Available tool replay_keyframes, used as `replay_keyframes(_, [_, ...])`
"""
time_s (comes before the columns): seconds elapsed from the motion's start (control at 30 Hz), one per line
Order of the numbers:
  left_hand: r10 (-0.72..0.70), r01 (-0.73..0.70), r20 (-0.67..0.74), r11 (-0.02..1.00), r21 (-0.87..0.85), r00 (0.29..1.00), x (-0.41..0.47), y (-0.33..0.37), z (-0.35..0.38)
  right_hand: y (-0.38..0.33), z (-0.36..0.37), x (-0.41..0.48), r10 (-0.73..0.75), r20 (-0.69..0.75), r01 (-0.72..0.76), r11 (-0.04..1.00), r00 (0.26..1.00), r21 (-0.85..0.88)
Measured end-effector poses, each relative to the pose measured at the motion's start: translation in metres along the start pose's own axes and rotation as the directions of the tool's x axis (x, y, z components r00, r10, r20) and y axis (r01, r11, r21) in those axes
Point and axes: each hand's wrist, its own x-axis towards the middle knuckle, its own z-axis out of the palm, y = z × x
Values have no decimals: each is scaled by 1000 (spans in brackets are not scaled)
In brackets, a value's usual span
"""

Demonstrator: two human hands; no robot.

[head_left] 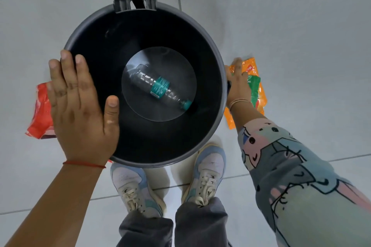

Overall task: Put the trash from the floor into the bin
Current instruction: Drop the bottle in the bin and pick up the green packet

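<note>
Trash: three pieces show, one in the bin and two on the floor tiles.
Bin [200, 32]: round, dark, lid swung back on its hinge, standing just in front of the person's shoes [208, 168].
Done so far: a clear plastic bottle [160, 86] with a teal label and cap lies on its side at the bottom of the bin.
Left on the person's right: an orange-and-green wrapper [258, 86] lies flat on the floor, just beside the bin wall.
Left on the person's left: a red wrapper [40, 110] lies on the floor, partly hidden behind the hand.
Right hand [239, 84]: reached down past the rim, fingers spread over the orange-and-green wrapper and seemingly touching it; I cannot tell whether they have closed on it.
Left hand [80, 106]: flat and empty, fingers loosely apart, held above the near-left rim with the thumb over the opening; whether it touches the rim I cannot tell.
Progress, as I judge it: about a third done.
Step in hand, likely: picking up the orange-and-green wrapper; the red one would come after.
</note>
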Motion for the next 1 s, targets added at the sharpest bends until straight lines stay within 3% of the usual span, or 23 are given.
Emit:
replay_keyframes(0.1, [-18, 19, 20, 1000, -20, 1000, 0, 2, -3, 5, 15, 4, 36, -63, -39, 998, 997, -39])
replay_keyframes(0.23, [-11, 11, -6, 1000, 11, 1000, 0, 2, -1, 4, 18, 0, 59, -45, -59, 998, 997, -8])
replay_keyframes(0.3, [-22, 22, 6, 1000, 2, 1000, 1, 3, -2, 3, 14, -1, 68, -104, -61, 996, 992, 61])
replay_keyframes(0.4, [-36, 36, 7, 999, -7, 999, 1, 5, -2, 6, 13, 0, 35, -247, -48, 998, 968, -48])
replay_keyframes(0.53, [-45, 45, 17, 999, 13, 999, 1, 5, -1, 10, 0, -9, 67, -188, -82, 994, 980, -77])
replay_keyframes(0.63, [-55, 53, 64, 998, 39, 996, 1, 5, -3, 3, -36, -30, 162, -190, -159, 987, 968, 31])
replay_keyframes(0.73, [-64, 59, 105, 997, 51, 992, 2, 5, -6, -17, -93, -63, 195, -363, -179, 981, 911, 77])
replay_keyframes(0.8, [-62, 57, 122, 997, 49, 991, 3, 5, -9, -35, -139, -89, 237, -536, -173, 971, 811, 166])
replay_keyframes(0.9, [-57, 50, 148, 998, 49, 987, 4, 3, -12, -73, -204, -135, 302, -675, 52, 891, 674, 451])
replay_keyframes(0.97, [-56, 50, 163, 998, 44, 985, 3, 2, -13, -107, -221, -154, 225, -684, 254, 813, 693, 525])
replay_keyframes(1.0, [-56, 51, 164, 998, 37, 985, 3, 2, -13, -124, -216, -154, 153, -643, 293, 795, 750, 531])
